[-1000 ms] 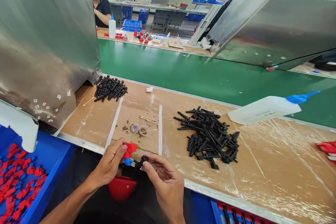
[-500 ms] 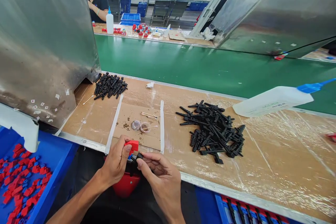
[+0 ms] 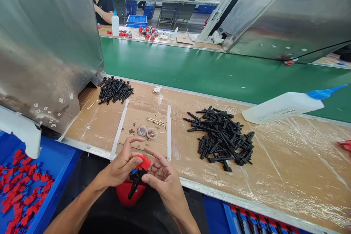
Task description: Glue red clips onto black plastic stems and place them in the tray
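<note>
My left hand (image 3: 122,164) pinches a small red plastic block (image 3: 144,162) with a bit of blue on it, between thumb and fingers. A black stick-shaped part (image 3: 137,182) lies against the block and points down toward me; whether they are joined I cannot tell. The thumb and fingers of my right hand (image 3: 166,179) close on the block's right side and the black part's upper end. Both hands are just off the table's front edge. Beyond them, on cardboard, are two small round dishes (image 3: 151,134) and cotton swabs (image 3: 155,121).
A large heap of black parts (image 3: 219,135) lies right, a smaller heap (image 3: 115,90) left. A tilted white bottle (image 3: 283,108) lies at right. Blue bins hold red-blue blocks (image 3: 26,190) at left and assembled pieces (image 3: 259,223) at lower right. A person (image 3: 103,2) sits across the green belt (image 3: 170,64).
The red block has turned and moved slightly down. The black part, earlier mostly hidden by my right fingers, now shows at length, pointing downward. My right fingers have opened up somewhat around the block.
</note>
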A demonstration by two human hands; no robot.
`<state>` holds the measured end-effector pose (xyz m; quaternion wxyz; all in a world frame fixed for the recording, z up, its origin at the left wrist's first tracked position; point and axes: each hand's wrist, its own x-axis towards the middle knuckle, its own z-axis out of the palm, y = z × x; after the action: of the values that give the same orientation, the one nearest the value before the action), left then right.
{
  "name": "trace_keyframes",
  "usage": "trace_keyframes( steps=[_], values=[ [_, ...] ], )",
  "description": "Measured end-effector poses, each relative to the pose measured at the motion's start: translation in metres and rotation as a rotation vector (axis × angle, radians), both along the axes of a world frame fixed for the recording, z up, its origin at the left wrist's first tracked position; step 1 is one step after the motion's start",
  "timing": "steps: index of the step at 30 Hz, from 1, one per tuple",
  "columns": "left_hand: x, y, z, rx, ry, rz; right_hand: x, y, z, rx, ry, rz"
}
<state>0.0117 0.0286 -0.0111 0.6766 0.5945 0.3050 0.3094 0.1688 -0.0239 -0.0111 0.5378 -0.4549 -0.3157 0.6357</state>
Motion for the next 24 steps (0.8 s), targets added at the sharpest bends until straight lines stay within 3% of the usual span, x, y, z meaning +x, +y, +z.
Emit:
trace_keyframes(
  steps=[5, 8, 11, 15, 19, 24],
  values=[
    [0.002, 0.005, 0.001, -0.219, -0.173, -0.181, 0.004, -0.003, -0.004, -0.018, -0.036, 0.132],
    [0.005, 0.002, 0.001, -0.219, -0.171, -0.142, 0.005, -0.005, -0.008, 0.055, -0.102, 0.105],
    [0.002, -0.004, 0.007, -0.046, 0.023, -0.047, 0.007, -0.007, -0.013, 0.149, -0.212, -0.03],
    [-0.007, -0.011, 0.015, 0.25, 0.27, -0.114, 0.014, -0.008, -0.015, 0.193, -0.314, -0.224],
    [-0.01, -0.016, 0.009, 0.33, 0.373, -0.154, 0.016, -0.009, -0.012, 0.156, -0.189, -0.15],
    [-0.006, -0.026, 0.0, 0.412, 0.438, -0.068, 0.016, -0.012, -0.013, 0.071, -0.111, -0.096]
  ],
)
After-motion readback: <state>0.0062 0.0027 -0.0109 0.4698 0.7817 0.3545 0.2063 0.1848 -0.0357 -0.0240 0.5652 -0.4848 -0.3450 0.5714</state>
